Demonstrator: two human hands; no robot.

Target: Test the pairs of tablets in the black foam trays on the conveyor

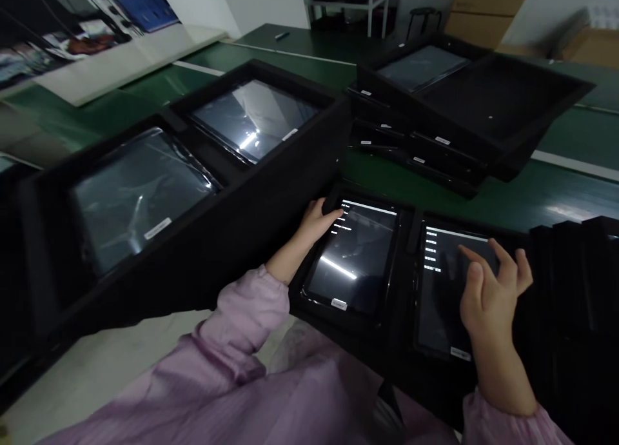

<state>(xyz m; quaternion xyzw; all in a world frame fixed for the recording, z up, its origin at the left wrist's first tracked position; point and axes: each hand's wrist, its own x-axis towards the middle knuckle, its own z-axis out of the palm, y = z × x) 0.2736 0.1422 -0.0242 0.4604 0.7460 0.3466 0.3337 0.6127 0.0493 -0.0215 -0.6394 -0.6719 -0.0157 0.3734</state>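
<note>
Two tablets lie side by side in a black tray [411, 226] in front of me, both showing white menu text on dark screens. My left hand [316, 222] rests on the top left corner of the left tablet [355, 255], fingers curled over its edge. My right hand [493, 284] hovers over the right tablet [442, 290], fingers spread, the index finger pointing at the upper screen. Both arms wear pale pink sleeves.
A raised black tray [184, 238] at the left holds two tablets wrapped in clear film. A stack of black trays [464, 148] stands at the back right, one tablet in its top tray. More black trays [580, 251] stand at the far right. The table is green.
</note>
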